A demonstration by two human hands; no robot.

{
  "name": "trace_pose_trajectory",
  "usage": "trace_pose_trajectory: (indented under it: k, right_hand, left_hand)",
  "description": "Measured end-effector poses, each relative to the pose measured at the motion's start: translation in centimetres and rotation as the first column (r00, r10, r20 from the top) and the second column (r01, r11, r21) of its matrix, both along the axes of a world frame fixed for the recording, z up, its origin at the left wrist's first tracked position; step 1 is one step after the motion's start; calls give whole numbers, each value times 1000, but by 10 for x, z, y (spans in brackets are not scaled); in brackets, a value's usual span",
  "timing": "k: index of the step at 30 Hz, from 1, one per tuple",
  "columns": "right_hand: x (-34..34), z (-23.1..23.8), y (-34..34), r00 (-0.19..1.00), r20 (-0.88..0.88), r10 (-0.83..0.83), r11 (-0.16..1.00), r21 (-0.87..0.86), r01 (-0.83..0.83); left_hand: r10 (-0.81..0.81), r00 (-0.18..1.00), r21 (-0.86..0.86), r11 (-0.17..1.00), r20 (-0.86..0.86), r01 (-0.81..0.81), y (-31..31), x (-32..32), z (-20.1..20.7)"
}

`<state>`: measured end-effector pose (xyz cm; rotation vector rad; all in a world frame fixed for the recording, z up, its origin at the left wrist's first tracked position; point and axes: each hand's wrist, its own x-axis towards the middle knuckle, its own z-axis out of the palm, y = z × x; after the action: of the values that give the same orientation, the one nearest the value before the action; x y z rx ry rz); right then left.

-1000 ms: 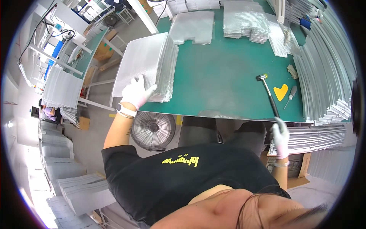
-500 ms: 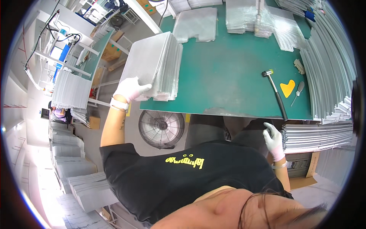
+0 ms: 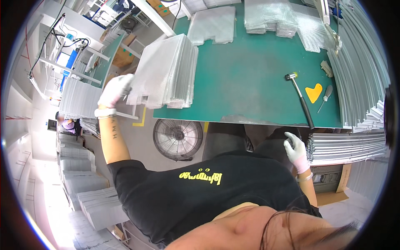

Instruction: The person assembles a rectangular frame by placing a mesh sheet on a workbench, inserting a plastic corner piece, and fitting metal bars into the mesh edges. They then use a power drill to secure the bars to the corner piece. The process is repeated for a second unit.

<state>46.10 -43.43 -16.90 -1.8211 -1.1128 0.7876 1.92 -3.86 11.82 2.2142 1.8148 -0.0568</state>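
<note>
My left hand (image 3: 115, 91), in a white glove, is beside the left edge of a stack of translucent, fine-textured sheets (image 3: 160, 68). Its fingers reach toward the stack, loosely stretched, and nothing shows in them. The stack lies at the left end of a green-topped table (image 3: 246, 83), overhanging its left edge. My right hand (image 3: 296, 152), also gloved, hangs in front of the table's near edge. Its fingers are loosely bent and apart, with nothing between them. Close to it is a pile of grey-edged panels (image 3: 346, 149) under the table's right side.
On the table's right lie a hammer (image 3: 301, 100), a yellow heart-shaped scraper (image 3: 313, 93) and a screwdriver (image 3: 325, 99). More textured sheets (image 3: 271, 18) are at the back. Tall stacked panels (image 3: 360, 79) line the right side. A round floor fan (image 3: 178, 137) stands below the table.
My left hand has come off the sheet stack's near-left corner and moved left and slightly up. The right hand has barely moved. A hanging pale arm at the back has swung right.
</note>
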Motion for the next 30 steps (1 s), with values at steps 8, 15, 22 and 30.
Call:
trace_pose_trajectory:
  k: [8, 15, 22, 30]
  right_hand:
    - [12, 19, 12, 983, 145, -109, 956, 288, 64]
    - [-8, 78, 125, 944, 218, -249, 770, 636, 56]
    - [-3, 4, 212, 617, 690, 379, 911, -159, -381]
    - [4, 22, 351, 612, 748, 256, 912, 23, -409]
  left_hand:
    - [-170, 832, 291, 957, 529, 10, -136, 37, 16]
    - [-705, 709, 134, 703, 5, 698, -197, 182, -132]
    - [-615, 764, -159, 749, 193, 643, -125, 240, -187]
    - [-566, 823, 230, 809, 55, 541, -35, 215, -287]
